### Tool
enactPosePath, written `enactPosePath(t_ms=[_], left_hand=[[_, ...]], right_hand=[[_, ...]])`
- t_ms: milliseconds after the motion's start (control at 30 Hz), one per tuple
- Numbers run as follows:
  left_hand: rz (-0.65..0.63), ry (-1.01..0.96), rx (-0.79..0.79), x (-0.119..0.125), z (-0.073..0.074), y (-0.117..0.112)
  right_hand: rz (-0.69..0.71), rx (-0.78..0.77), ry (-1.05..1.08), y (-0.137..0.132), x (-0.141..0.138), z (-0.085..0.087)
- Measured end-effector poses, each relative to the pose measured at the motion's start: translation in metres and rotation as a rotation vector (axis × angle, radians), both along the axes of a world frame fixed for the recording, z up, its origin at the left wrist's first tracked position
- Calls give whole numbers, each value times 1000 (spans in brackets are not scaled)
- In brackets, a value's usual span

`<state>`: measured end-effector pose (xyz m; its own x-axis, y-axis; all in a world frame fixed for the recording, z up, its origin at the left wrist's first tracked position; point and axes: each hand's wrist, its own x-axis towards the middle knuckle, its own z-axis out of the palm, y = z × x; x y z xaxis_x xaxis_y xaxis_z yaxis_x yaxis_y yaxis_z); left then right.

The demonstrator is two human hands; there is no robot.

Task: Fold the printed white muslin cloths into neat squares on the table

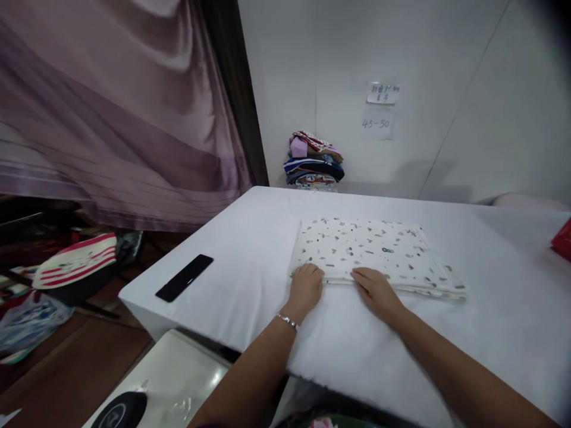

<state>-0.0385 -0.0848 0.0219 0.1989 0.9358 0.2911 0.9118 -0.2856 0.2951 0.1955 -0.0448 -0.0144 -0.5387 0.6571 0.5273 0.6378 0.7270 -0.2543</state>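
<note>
A white folded cloth point(361, 246) printed with small grey, brown and dark figures lies flat in several layers on the white-covered table point(250, 255). My left hand point(307, 285), with a silver bracelet at the wrist, is closed over the cloth's near edge close to its left corner. Near the middle of the same edge, my right hand point(375, 291) grips the layers, fingers together on top. Both thumbs are mostly hidden, and the cloth's underside is out of sight.
A black phone point(185, 278) lies at the table's left. Behind the far edge rises a pile of folded clothes point(314, 163) against the wall. A mauve curtain point(134, 119) hangs at left, above a striped stool seat point(75, 267). Something red point(562, 239) sits at far right.
</note>
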Motion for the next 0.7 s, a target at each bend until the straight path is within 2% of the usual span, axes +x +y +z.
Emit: enactPosePath(t_ms=[133, 300, 367, 533, 700], left_hand=[[113, -115, 1, -21, 5, -9], [432, -222, -5, -39, 5, -10], [510, -223, -34, -41, 4, -9], [549, -209, -168, -38, 7, 0], [583, -300, -317, -35, 14, 16]], right_hand=[[1, 21, 9, -3, 3, -8], [-10, 31, 1, -3, 4, -8], [-32, 65, -5, -4, 3, -7], [-51, 41, -120, -8, 2, -7], [-53, 6, -133, -7, 3, -9]])
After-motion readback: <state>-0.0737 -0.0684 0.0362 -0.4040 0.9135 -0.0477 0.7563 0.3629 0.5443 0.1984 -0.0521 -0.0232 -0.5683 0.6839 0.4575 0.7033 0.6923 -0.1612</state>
